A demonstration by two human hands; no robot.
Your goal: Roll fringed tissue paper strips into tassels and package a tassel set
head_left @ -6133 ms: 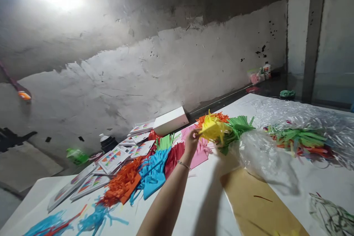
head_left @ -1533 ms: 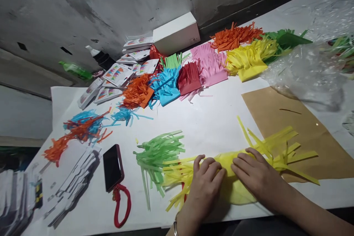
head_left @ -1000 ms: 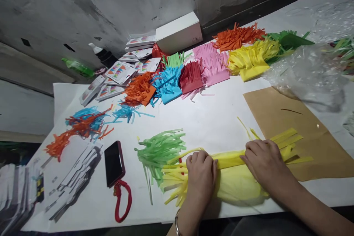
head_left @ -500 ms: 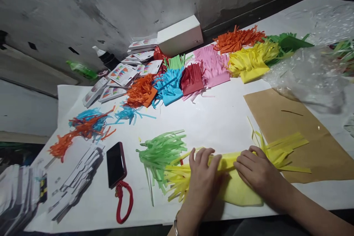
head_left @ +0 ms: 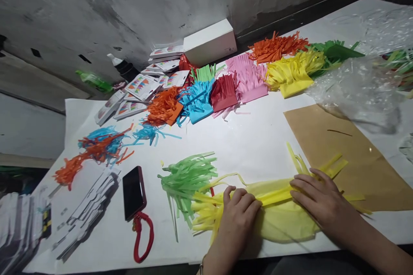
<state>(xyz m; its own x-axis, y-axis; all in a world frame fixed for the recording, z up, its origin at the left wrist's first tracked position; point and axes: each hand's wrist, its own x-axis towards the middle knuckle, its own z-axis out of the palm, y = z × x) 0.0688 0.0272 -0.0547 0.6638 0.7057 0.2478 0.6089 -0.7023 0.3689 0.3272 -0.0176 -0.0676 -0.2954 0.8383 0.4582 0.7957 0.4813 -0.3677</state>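
Observation:
Yellow tissue paper [head_left: 284, 219] with fringed ends lies in front of me, its middle gathered into a narrow folded band. My left hand [head_left: 240, 212] is curled over the left part of this band, beside a yellow fringe. Over the right part, my right hand [head_left: 318, 195] grips the band with fingers close together; the thumb is hidden. Yellow strips stick out beyond it onto the brown paper. Just left of the yellow fringe lies a light green tissue tassel [head_left: 190, 174], with a small bit of red between them.
A phone [head_left: 134, 193] with a red strap and white folded slips [head_left: 87, 210] lie left. Fringed paper bundles [head_left: 224, 92], printed packets [head_left: 142, 88] and a white box [head_left: 209, 41] line the back. Brown paper [head_left: 348, 154] and clear plastic [head_left: 358, 90] are right.
My right hand has moved right along the yellow paper, away from my left hand. More of the folded band shows between them, and the paper looks more spread out.

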